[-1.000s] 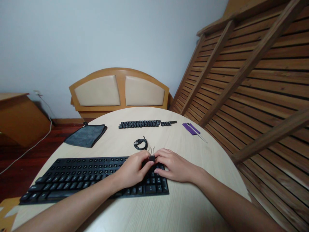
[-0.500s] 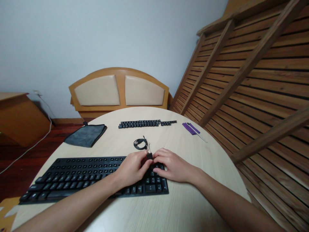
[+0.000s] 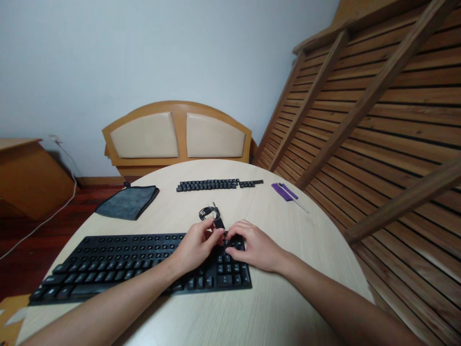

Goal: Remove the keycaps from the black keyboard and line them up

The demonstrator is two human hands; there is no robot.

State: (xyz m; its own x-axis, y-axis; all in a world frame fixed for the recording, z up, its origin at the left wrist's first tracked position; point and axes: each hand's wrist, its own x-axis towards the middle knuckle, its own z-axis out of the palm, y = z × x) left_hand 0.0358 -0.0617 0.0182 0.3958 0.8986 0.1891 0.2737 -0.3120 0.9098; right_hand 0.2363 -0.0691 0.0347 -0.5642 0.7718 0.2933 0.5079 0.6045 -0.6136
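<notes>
My left hand (image 3: 197, 246) is closed on a small black-handled tool (image 3: 219, 223) with thin wire prongs, apparently a keycap puller. It holds the tool over the upper right part of a black keyboard (image 3: 232, 287). The upper rows show bare switches; the lower rows and number pad carry keycaps. My right hand (image 3: 254, 247) rests at the number pad's right side, fingers curved, with thumb and forefinger apart over the keys. Whether a small keycap sits between them is hard to see. Behind the left fingertips lies a coiled black cable (image 3: 204, 213).
Loose keycaps (image 3: 207, 185) stand in rows at the back of the round table (image 3: 288, 298). A grey cloth (image 3: 127, 203) lies at the left. Toward the right are a purple strip (image 3: 282, 191) and a thin brush-like stick (image 3: 300, 205). A wooden slatted frame (image 3: 389, 144) leans beyond the table.
My left hand has tilted the tool and moved it slightly up and left, away from my right fingers. My right thumb and forefinger now arch farther apart over the number pad.
</notes>
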